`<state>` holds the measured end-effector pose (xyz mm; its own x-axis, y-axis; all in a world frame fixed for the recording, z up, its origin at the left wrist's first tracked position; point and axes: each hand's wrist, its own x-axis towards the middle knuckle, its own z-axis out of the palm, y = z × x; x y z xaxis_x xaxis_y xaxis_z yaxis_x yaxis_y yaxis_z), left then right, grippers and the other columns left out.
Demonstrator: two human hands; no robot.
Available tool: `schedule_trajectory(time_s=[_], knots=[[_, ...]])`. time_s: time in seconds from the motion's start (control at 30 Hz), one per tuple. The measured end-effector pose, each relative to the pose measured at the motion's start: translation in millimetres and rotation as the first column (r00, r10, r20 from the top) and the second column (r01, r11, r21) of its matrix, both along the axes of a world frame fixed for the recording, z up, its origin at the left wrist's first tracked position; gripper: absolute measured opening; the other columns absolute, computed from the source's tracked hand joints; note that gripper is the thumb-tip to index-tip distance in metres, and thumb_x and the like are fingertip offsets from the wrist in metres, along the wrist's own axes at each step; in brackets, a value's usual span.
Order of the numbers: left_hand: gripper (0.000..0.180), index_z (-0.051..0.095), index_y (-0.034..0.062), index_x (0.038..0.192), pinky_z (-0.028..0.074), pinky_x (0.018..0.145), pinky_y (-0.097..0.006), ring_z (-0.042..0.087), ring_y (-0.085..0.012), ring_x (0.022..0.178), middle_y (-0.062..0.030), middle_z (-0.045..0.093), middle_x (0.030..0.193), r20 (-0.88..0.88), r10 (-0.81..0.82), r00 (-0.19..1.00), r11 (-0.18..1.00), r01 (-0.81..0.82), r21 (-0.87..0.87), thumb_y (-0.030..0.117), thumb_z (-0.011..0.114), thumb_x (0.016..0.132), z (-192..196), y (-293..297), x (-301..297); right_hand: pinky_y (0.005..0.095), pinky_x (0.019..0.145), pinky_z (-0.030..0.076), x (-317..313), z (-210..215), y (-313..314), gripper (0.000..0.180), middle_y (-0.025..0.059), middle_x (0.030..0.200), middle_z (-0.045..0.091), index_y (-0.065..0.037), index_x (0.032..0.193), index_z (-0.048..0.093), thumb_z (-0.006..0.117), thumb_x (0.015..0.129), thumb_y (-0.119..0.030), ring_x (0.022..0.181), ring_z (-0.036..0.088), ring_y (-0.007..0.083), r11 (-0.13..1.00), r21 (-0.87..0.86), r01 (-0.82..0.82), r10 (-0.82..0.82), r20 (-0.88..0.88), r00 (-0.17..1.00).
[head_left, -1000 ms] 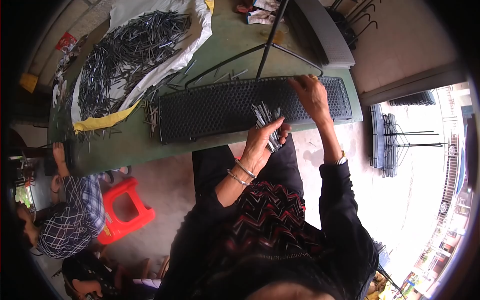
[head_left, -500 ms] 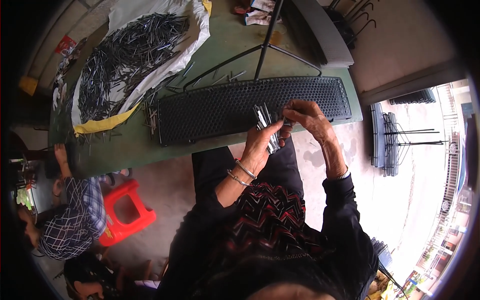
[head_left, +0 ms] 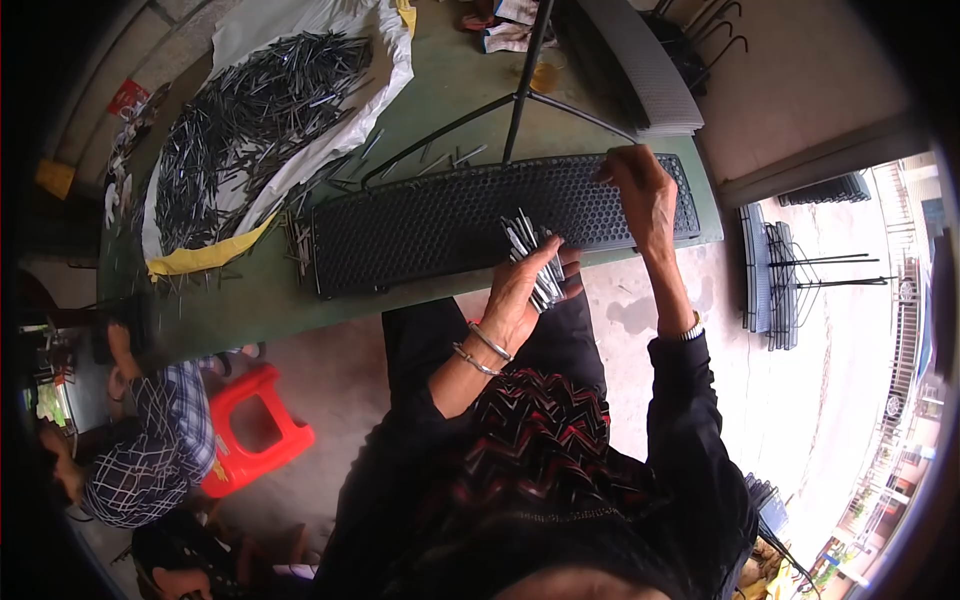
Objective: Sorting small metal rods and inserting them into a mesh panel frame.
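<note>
In my left hand (head_left: pixel 514 292) is a loose bundle of thin silvery and dark metal strips (head_left: pixel 528 245), its ends fanning out past the thumb. This hand is just off the near edge of the green table, above my lap. A long black perforated metal panel (head_left: pixel 420 220) lies along that table edge, with a black rod stand (head_left: pixel 516 125) rising from its far side. Over the panel's right part, close to its far edge, is my right hand (head_left: pixel 647 195). Its fingers are bent and pinched together; whatever they hold is hidden.
A white sack (head_left: pixel 397 75) spread open at the left holds a heap of dark strips (head_left: pixel 270 120). Grey perforated panels (head_left: pixel 650 90) are stacked at the back right, near work gloves (head_left: pixel 508 38). At lower left, a person (head_left: pixel 150 440) is beside a red stool (head_left: pixel 225 465).
My right hand has left the bundle in my left hand and moved up and to the right, over the panel's far edge. My left hand stays nearly in place with the strips.
</note>
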<state>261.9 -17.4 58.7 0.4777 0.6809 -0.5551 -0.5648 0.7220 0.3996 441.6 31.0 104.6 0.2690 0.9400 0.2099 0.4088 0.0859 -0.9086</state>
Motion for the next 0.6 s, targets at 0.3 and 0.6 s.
schedule_trajectory(time_s=[0.3,0.6], knots=[[0.025,0.061,0.0043,0.107,0.057,0.072,-0.037,0.065,-0.0214,0.08,-0.0122,0.067,0.092,0.139,0.007,0.99,1.0,-0.007,0.0,0.021,0.063,0.089,0.2,-3.2,4.0,0.0272,0.065,0.05,17.0,-35.2,31.4,0.01,0.01,0.077,0.067,-0.002,0.096,0.061,0.057,0.087,-0.005,0.069,0.066,0.0154,0.992,0.121,0.029,-0.048,0.16,0.986],[0.02,0.062,0.0058,0.101,0.048,0.056,-0.025,0.058,-0.0117,0.064,-0.0119,0.069,0.09,-0.02,-0.032,0.999,0.999,0.032,0.019,0.021,0.063,0.088,3.4,-2.0,1.7,0.028,0.065,0.049,24.5,-37.8,34.5,0.009,0.0114,0.077,0.066,-0.002,0.093,0.061,0.057,0.087,-0.005,0.07,0.066,0.0173,0.987,0.141,-0.083,0.049,0.233,0.971]])
